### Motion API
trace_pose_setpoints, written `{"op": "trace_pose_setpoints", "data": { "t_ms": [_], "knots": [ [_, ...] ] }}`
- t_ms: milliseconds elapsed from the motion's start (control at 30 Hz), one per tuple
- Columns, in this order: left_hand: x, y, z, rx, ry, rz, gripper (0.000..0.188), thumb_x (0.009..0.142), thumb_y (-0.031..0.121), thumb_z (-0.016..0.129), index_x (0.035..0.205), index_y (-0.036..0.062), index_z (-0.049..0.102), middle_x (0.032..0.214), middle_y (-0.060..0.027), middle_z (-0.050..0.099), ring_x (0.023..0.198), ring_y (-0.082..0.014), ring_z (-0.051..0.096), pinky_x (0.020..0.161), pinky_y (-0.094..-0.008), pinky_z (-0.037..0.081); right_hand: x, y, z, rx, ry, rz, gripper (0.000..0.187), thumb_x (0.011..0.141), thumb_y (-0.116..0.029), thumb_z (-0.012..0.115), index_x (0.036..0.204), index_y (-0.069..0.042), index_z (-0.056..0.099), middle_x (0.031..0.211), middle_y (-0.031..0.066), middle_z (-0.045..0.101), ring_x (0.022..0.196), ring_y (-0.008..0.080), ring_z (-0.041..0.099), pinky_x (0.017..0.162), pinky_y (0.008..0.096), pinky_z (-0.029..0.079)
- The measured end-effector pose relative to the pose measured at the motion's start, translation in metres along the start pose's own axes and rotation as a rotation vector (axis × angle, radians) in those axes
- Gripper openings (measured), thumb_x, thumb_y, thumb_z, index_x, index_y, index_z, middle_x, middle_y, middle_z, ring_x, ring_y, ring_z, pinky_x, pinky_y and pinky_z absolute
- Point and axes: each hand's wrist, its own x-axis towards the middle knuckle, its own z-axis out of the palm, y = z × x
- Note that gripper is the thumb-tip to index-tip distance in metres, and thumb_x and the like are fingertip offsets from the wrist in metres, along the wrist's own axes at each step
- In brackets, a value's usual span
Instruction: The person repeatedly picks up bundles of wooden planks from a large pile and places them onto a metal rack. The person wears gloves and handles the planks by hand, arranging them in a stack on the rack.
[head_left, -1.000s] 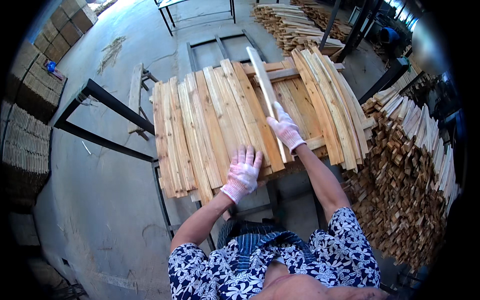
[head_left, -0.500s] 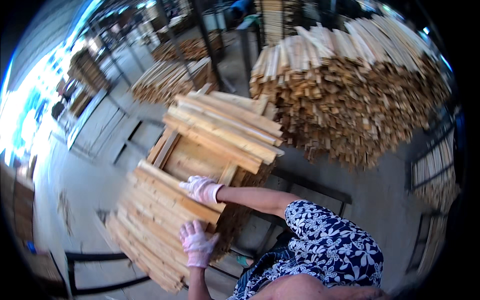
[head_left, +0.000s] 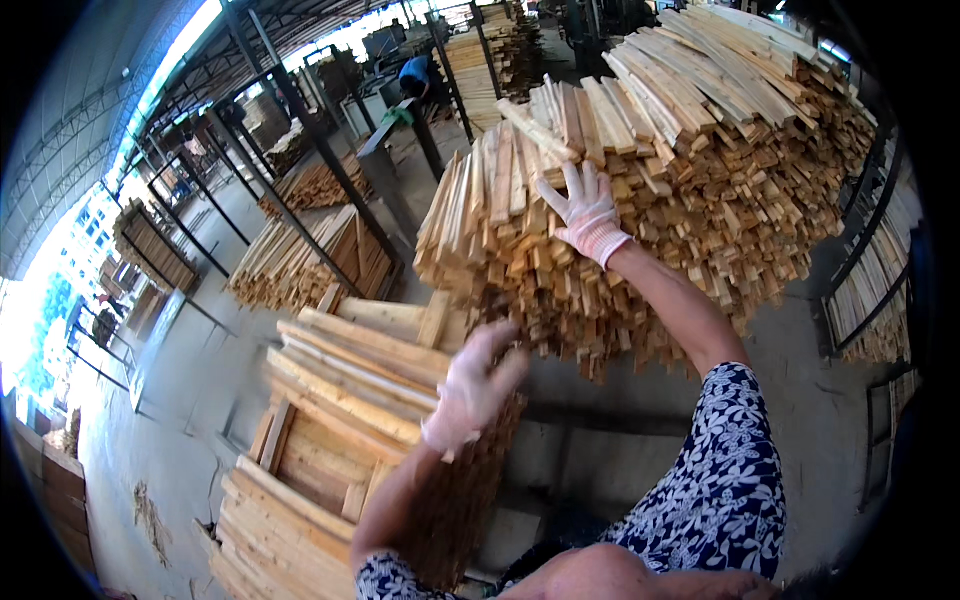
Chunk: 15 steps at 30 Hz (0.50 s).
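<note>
**woodguy:** White-gloved right hand [head_left: 588,212] has its fingers spread wide, flat on the big heap of wood slats [head_left: 690,170], gripping nothing. A second ago it held a slat over the pallet, so that one's been let go.

**palletpat:** And the left hand [head_left: 470,388]?

**woodguy:** Raised, open and blurry, empty, just beside the heap's lower edge. Below it sits the pallet stack of boards [head_left: 350,375]. Farther out, metal racks [head_left: 165,250] hold more timber bundles [head_left: 300,262].

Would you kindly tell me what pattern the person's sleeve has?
The sleeve is dark blue with white flowers, seen in the head view.
</note>
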Motion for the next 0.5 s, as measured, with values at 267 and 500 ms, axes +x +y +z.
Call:
{"op": "trace_pose_setpoints", "data": {
  "t_ms": [267, 500],
  "knots": [
    [0.371, -0.121, 0.057, -0.454, 0.218, -0.344, 0.074, 0.087, 0.068, 0.066, 0.128, 0.007, 0.059, 0.079, -0.0017, 0.052, 0.064, -0.0145, 0.048, 0.058, -0.0314, 0.045, 0.086, 0.059, 0.079, 0.176, -0.142, -0.088, 0.093, 0.08, -0.04, 0.077, 0.16, -0.032, 0.028, 0.162, 0.0237, 0.024, 0.141, 0.0566, 0.029, 0.107, 0.069, 0.036],
    [0.464, -0.112, 0.142, -0.014, 0.107, -0.142, 0.053, 0.096, 0.04, 0.06, 0.131, 0.0008, 0.057, 0.114, -0.0195, 0.069, 0.1, -0.034, 0.068, 0.082, -0.0431, 0.054, 0.078, 0.084, 0.114, 0.171, 0.065, -0.015, 0.064, 0.084, -0.031, 0.072, 0.144, -0.031, 0.05, 0.154, 0.0207, 0.033, 0.131, 0.0536, 0.037, 0.101, 0.0648, 0.043]
  ]
}}
